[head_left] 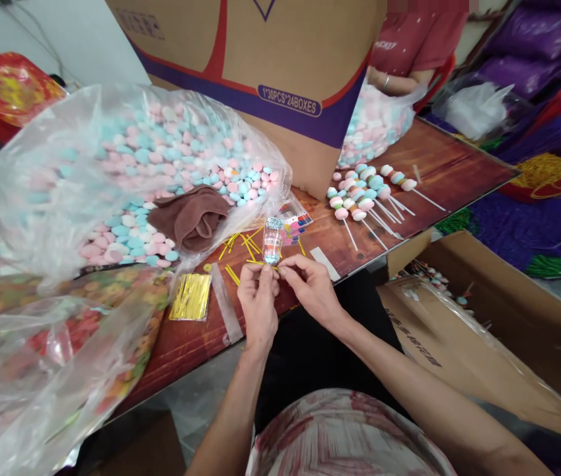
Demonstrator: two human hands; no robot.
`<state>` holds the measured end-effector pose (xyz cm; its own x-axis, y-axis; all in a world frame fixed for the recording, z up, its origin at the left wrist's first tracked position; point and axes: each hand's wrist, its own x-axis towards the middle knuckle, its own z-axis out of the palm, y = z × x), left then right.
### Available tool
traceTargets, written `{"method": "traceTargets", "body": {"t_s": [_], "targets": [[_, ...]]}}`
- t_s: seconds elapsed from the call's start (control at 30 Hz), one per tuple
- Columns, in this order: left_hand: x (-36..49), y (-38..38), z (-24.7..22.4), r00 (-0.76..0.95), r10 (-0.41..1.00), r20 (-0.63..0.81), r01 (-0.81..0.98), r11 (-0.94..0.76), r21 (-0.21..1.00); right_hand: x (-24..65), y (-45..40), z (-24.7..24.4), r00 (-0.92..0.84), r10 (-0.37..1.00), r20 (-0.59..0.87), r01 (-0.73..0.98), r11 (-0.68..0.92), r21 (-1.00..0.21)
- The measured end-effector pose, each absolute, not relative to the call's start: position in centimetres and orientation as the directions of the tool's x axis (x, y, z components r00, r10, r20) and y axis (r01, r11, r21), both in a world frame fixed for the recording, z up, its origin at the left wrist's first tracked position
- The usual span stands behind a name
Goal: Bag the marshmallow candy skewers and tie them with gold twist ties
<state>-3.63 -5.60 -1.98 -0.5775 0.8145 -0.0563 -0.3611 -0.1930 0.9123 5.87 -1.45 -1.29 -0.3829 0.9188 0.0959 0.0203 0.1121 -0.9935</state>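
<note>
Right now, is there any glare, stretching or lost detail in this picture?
Head view, lower left: whitish glare streaks the plastic bag. Head view, lower right: your right forearm looks stretched, likely lens distortion. Head view, centre: the wrapped candy packet at your left hand shows too small for fine detail.

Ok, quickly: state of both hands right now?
Left hand: closed, pinching the candy pack.
Right hand: closed, seemingly pinching a gold tie.

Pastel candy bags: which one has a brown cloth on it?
The larger bag, in front of the big cardboard box, bears the brown cloth; the smaller bag, partly behind that box, shows none.
</note>
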Motion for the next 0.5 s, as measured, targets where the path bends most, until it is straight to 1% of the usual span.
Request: {"method": "traceTargets", "body": {"t_s": [0.07,0.17,0.23,0.33,0.37,0.43,0.47,0.5], "targets": [[-3.5,-5.7,-1.7,-0.566,0.821,-0.076,-0.382,-0.179,0.907,5.9,-1.4,-1.1,-0.396,0.916,0.062,0.022,0.077,-0.997],[-3.4,-5.9,-0.9,-0.48,0.862,-0.163,-0.499,-0.115,0.859,6.0,-1.4,-0.7,-0.404,0.915,-0.005,0.003,-0.004,-1.0],[-3.4,-6.0,-0.1,-0.382,0.892,-0.24,-0.612,-0.05,0.789,6.1,-1.5,-0.6,-0.43,0.902,-0.044,-0.075,-0.084,-0.994],[-3.9,-6.2,1.2,-0.186,0.921,-0.342,-0.774,0.077,0.629,6.7,-1.5,-0.1,-0.513,0.857,-0.05,-0.213,-0.184,-0.96],[-4.1,-6.3,1.6,-0.109,0.924,-0.367,-0.813,0.13,0.568,7.1,-1.4,0.2,-0.543,0.839,-0.032,-0.238,-0.19,-0.952],[-4.5,-6.5,2.3,0.03,0.919,-0.394,-0.855,0.227,0.466,7.8,-1.0,0.8,-0.597,0.802,0.023,-0.244,-0.154,-0.958],[-4.6,-6.6,2.5,0.079,0.913,-0.399,-0.858,0.266,0.44,8.2,-0.8,1.2,-0.62,0.783,0.054,-0.227,-0.113,-0.967],[-4.7,-6.6,2.7,0.108,0.91,-0.401,-0.85,0.294,0.438,8.5,-0.5,1.5,-0.638,0.765,0.085,-0.198,-0.057,-0.979]]}}
